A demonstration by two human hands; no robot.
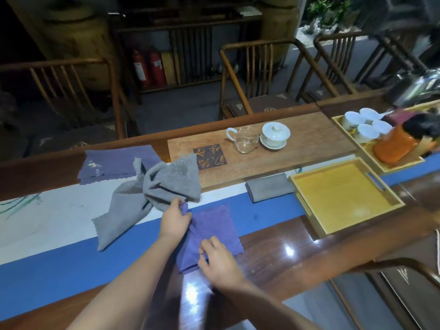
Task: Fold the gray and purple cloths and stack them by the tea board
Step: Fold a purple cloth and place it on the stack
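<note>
A purple cloth (215, 228) lies on the blue table runner in front of me. My left hand (175, 219) pinches its far left corner. My right hand (217, 260) pinches its near edge. A crumpled gray cloth (154, 186) sprawls just left of and behind my left hand, one end draped onto the wooden tea board (297, 151). Another purple cloth (114, 163) lies flat at the far left. A folded gray cloth (269, 186) sits by the tea board's near edge.
On the tea board stand a glass pitcher (245, 140) and a white lidded cup (275, 134). A yellow tray (342, 196) lies to the right, and behind it a tray with white cups (364, 125) and an orange container (395, 144). Wooden chairs (262, 75) line the far side.
</note>
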